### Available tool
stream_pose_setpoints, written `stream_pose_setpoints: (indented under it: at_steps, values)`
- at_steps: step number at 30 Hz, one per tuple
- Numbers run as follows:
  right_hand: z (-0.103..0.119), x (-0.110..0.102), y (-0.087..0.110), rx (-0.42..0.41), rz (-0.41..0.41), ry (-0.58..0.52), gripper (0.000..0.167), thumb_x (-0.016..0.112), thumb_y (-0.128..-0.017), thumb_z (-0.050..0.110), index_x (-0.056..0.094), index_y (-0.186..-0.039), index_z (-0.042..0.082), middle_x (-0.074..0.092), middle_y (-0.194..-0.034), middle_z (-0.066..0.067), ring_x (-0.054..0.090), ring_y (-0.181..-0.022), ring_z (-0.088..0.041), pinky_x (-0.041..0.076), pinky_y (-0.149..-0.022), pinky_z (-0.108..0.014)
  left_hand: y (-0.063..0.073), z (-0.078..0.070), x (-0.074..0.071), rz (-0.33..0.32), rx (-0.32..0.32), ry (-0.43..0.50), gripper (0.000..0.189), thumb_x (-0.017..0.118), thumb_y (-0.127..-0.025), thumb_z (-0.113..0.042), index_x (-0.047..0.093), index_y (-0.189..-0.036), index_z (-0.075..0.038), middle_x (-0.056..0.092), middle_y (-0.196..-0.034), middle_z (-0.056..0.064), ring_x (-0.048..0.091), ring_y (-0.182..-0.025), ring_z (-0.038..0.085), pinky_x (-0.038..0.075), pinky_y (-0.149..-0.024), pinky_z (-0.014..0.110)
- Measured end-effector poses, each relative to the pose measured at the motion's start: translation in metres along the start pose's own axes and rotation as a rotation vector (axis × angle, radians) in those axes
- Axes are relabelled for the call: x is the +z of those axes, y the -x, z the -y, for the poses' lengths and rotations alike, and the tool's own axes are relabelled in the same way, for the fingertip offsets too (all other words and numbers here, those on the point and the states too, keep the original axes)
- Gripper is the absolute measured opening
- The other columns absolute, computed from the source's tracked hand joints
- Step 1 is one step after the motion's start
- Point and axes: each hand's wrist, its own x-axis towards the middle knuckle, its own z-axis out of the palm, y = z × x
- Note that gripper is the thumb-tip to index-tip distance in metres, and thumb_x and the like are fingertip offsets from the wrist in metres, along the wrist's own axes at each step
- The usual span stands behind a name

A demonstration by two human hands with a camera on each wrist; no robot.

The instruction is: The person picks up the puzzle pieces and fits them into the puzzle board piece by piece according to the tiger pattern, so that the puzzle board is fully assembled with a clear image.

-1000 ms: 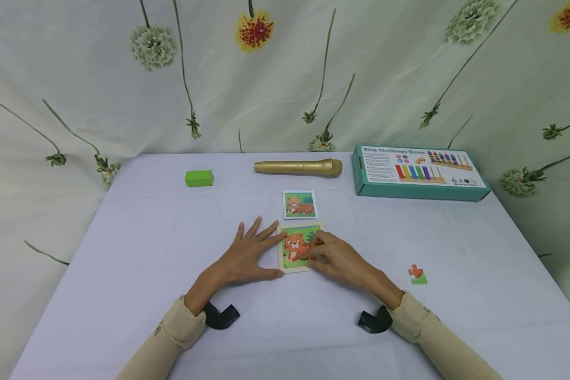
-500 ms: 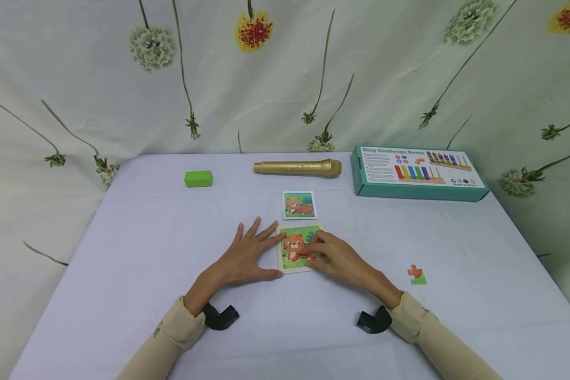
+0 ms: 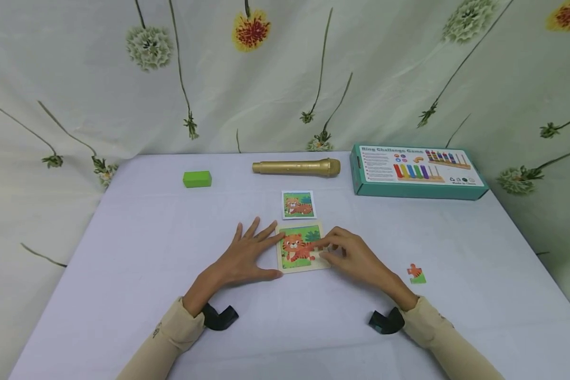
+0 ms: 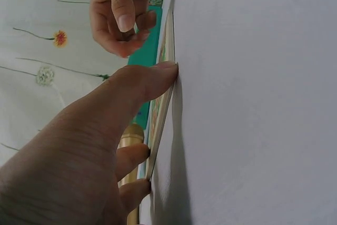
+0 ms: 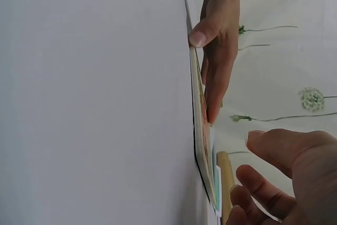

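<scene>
A square wooden jigsaw puzzle (image 3: 294,261) with a tiger picture lies mid-table; a pale bare patch shows at its lower right corner. My left hand (image 3: 244,257) is spread at its left side, thumb at the near edge and a fingertip on the picture. Over the right edge hovers my right hand (image 3: 353,256), fingers loosely bent. In the right wrist view, the right thumb (image 5: 284,146) stands apart from the fingers with nothing between them. A loose puzzle piece (image 3: 416,274), orange and green, lies right of that hand.
Just beyond the puzzle lies a matching tiger picture card (image 3: 298,205). Along the back of the white table are a green block (image 3: 197,179), a gold microphone (image 3: 296,167) and a teal Ring Challenge Game box (image 3: 420,173). A flowered cloth hangs behind.
My right hand has moved right, off the puzzle picture, and its fingers have parted a little. The bare lower right corner is now visible. My left hand stays in place.
</scene>
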Motion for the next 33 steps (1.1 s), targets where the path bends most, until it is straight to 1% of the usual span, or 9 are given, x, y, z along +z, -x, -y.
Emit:
stream_pose_setpoints:
  at_steps: [3, 9, 15, 18, 20, 22, 25, 28, 33]
  values:
    - [-0.005, -0.008, 0.006, 0.019, -0.030, 0.005, 0.023, 0.070, -0.087, 0.007, 0.072, -0.109, 0.012, 0.063, -0.101, 0.000, 0.055, -0.089, -0.015, 0.048, -0.070, -0.026, 0.000, 0.000, 0.000, 0.000, 0.002, 0.006, 0.088, 0.069, -0.074, -0.061, 0.038, -0.148, -0.026, 0.020, -0.159, 0.002, -0.001, -0.147, 0.037, -0.007, -0.112, 0.064]
    - [-0.018, -0.026, 0.024, 0.017, -0.073, 0.011, 0.028, 0.073, -0.084, 0.006, 0.070, -0.111, 0.011, 0.066, -0.106, -0.003, 0.058, -0.093, -0.020, 0.052, -0.075, -0.030, 0.001, 0.000, 0.000, -0.004, 0.000, 0.006, 0.088, 0.070, -0.074, -0.060, 0.038, -0.148, -0.026, 0.021, -0.159, 0.001, -0.001, -0.147, 0.036, -0.007, -0.112, 0.063]
    - [-0.029, -0.049, 0.049, 0.064, -0.072, 0.051, 0.036, 0.076, -0.082, 0.012, 0.067, -0.117, 0.013, 0.064, -0.115, 0.000, 0.058, -0.103, -0.020, 0.052, -0.083, -0.036, 0.002, -0.001, -0.001, -0.002, -0.009, 0.009, 0.088, 0.070, -0.074, -0.060, 0.038, -0.148, -0.027, 0.021, -0.159, 0.001, -0.001, -0.147, 0.036, -0.007, -0.113, 0.062]
    - [-0.036, -0.060, 0.062, 0.089, -0.076, 0.099, 0.040, 0.077, -0.082, 0.015, 0.065, -0.120, 0.014, 0.062, -0.118, 0.001, 0.056, -0.108, -0.020, 0.051, -0.085, -0.037, 0.002, -0.001, -0.002, 0.003, -0.013, 0.012, 0.088, 0.070, -0.074, -0.060, 0.038, -0.148, -0.026, 0.021, -0.159, 0.001, -0.001, -0.147, 0.036, -0.007, -0.113, 0.062]
    - [-0.039, -0.067, 0.071, 0.104, -0.088, 0.126, 0.042, 0.078, -0.081, 0.015, 0.065, -0.121, 0.013, 0.062, -0.119, 0.000, 0.056, -0.108, -0.019, 0.051, -0.085, -0.036, 0.003, -0.002, -0.002, 0.005, -0.014, 0.011, 0.087, 0.069, -0.074, -0.060, 0.038, -0.148, -0.026, 0.021, -0.159, 0.001, -0.001, -0.147, 0.036, -0.007, -0.113, 0.062]
    - [-0.043, -0.073, 0.079, 0.116, -0.098, 0.162, 0.045, 0.078, -0.080, 0.014, 0.064, -0.122, 0.013, 0.061, -0.119, 0.000, 0.056, -0.105, -0.019, 0.052, -0.083, -0.033, 0.003, -0.002, -0.003, 0.009, -0.018, 0.009, 0.087, 0.069, -0.074, -0.060, 0.038, -0.148, -0.026, 0.021, -0.159, 0.001, -0.002, -0.147, 0.036, -0.007, -0.113, 0.062]
    - [-0.047, -0.082, 0.091, 0.113, -0.108, 0.199, 0.047, 0.080, -0.078, 0.013, 0.064, -0.122, 0.012, 0.061, -0.119, -0.003, 0.055, -0.099, -0.019, 0.052, -0.078, -0.028, 0.003, -0.003, -0.003, 0.013, -0.018, 0.007, 0.087, 0.068, -0.075, -0.061, 0.037, -0.149, -0.026, 0.020, -0.159, 0.001, -0.002, -0.147, 0.035, -0.008, -0.113, 0.061]
    - [-0.050, -0.090, 0.102, 0.095, -0.115, 0.229, 0.048, 0.081, -0.076, 0.012, 0.065, -0.121, 0.010, 0.062, -0.117, -0.005, 0.054, -0.094, -0.016, 0.049, -0.075, -0.025, 0.003, -0.003, -0.004, 0.014, -0.018, 0.007, 0.088, 0.068, -0.075, -0.061, 0.037, -0.149, -0.027, 0.020, -0.159, 0.001, -0.002, -0.147, 0.035, -0.008, -0.113, 0.061]
    - [-0.057, -0.099, 0.117, 0.135, -0.129, 0.252, 0.047, 0.082, -0.075, 0.013, 0.066, -0.119, 0.011, 0.061, -0.115, -0.003, 0.050, -0.094, -0.010, 0.044, -0.075, -0.021, 0.003, -0.003, -0.004, 0.010, -0.018, 0.012, 0.088, 0.069, -0.075, -0.061, 0.037, -0.149, -0.026, 0.020, -0.159, 0.001, -0.002, -0.147, 0.035, -0.008, -0.113, 0.061]
